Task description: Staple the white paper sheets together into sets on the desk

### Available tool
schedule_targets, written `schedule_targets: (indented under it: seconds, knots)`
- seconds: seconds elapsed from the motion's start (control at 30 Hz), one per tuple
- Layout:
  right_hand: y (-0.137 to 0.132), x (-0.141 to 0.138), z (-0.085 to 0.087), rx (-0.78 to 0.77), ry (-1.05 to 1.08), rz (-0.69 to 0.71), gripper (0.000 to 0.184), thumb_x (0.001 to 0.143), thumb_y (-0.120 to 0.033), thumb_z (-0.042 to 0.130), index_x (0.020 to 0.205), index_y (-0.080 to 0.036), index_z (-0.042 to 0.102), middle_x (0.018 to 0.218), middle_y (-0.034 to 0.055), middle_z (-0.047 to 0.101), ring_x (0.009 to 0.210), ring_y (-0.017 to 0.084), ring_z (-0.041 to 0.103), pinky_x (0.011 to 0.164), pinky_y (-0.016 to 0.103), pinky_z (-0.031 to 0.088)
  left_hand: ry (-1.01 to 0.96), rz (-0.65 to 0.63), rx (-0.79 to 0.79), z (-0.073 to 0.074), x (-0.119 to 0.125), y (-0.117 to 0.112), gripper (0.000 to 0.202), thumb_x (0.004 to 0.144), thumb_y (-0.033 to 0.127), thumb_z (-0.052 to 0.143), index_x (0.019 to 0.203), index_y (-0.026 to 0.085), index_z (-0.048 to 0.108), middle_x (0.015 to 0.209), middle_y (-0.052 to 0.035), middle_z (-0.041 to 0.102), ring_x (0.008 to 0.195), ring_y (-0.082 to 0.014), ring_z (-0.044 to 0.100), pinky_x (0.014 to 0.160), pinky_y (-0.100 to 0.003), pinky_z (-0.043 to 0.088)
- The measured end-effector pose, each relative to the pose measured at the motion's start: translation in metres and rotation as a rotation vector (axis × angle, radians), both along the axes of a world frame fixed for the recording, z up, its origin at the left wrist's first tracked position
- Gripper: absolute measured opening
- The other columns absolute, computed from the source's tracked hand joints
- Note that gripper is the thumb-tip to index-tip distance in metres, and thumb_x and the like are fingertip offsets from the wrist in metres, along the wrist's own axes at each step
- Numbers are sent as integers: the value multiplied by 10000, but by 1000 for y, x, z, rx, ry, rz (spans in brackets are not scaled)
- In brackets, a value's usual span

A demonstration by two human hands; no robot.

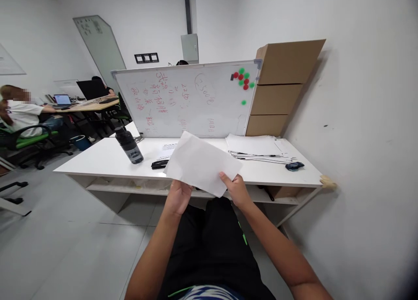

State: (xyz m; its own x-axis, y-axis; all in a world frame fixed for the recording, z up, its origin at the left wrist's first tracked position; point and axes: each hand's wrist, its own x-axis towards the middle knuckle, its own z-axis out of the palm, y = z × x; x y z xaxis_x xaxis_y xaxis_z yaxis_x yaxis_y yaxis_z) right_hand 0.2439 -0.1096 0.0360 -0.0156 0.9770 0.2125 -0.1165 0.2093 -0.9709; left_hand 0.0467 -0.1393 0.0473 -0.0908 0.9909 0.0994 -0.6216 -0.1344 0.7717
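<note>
A blank white sheet of paper (200,163) is held up at a tilt above the front edge of the white desk (94,158). My right hand (237,190) pinches its lower right corner, thumb on top and fingers behind. At the lower left edge, my left hand (179,197) grips the sheet from below, its fingertips partly hidden by the paper. Just left of the sheet lies a long black object (159,164), partly covered, of a kind I cannot make out. Behind it is a printed page (167,150).
A dark bottle (129,146) stands on the desk's left. On the right are a paper stack (257,146) and a small dark blue item (294,166). A whiteboard (192,99) and stacked cardboard boxes (277,93) rise behind. A seated person (28,117) is far left.
</note>
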Motion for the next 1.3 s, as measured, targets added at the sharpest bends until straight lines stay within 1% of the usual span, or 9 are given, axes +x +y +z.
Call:
schedule_targets:
  seconds: [0.13,0.27,0.4,0.5,0.6,0.73,0.87,1.1,1.3]
  knots:
    - [15,18,10,63,-140,-84,522,807,-584,656,1079,-141,711,1105,128,743,1052,297,669,924,441,526,245,-29,116,5,-26,-1,664,837,735,514,1263,243,647,1306,-91,652,1255,-284,570,989,-395,516]
    - [32,32,25,93,-196,-124,499,827,-562,630,1070,-135,716,1054,115,747,1005,287,672,890,430,523,741,92,122,11,-44,16,439,756,522,751,1068,215,718,1076,-75,730,1036,-250,662,903,-351,525]
    - [52,37,38,137,-226,-135,490,850,-557,608,1086,-142,718,1034,102,746,988,282,667,876,425,519,1206,232,207,24,-47,51,286,839,475,659,940,216,728,931,-47,729,906,-228,659,829,-330,501]
    - [75,35,32,146,-254,-154,497,863,-557,583,1104,-141,711,1048,106,743,990,280,663,870,419,518,1468,354,248,22,-45,85,262,892,437,584,974,220,706,976,-55,726,946,-240,644,853,-334,469]
    - [98,29,9,93,-369,-172,440,869,-497,561,1075,-139,714,1047,110,744,996,274,664,880,405,513,1618,354,173,1,-47,115,204,906,358,548,967,220,685,993,-58,725,959,-240,646,858,-329,455]
    - [115,22,-23,56,-511,-92,367,875,-421,542,1074,-164,712,1047,91,749,988,247,673,883,373,511,1595,319,97,-35,-56,132,204,887,317,562,1044,236,664,1008,-39,725,994,-225,654,873,-309,453]
    - [117,21,-34,140,-544,-116,363,914,-423,495,1086,-181,702,1044,85,745,969,238,675,896,374,509,1467,306,70,-52,-63,130,391,856,332,607,1237,247,602,976,-28,721,981,-216,662,891,-321,455]
    - [108,32,-23,87,-363,-119,397,851,-443,592,1128,-169,670,1115,94,736,1020,254,672,897,403,529,907,174,67,-39,-62,112,667,762,435,720,1351,195,517,863,-23,679,861,-180,655,805,-311,489]
    - [107,38,-27,-125,-94,-19,472,722,-427,736,1090,-137,675,1127,131,741,986,270,701,883,431,551,936,88,12,-30,-62,102,735,743,418,740,1393,194,483,807,-5,668,784,-165,640,746,-296,477]
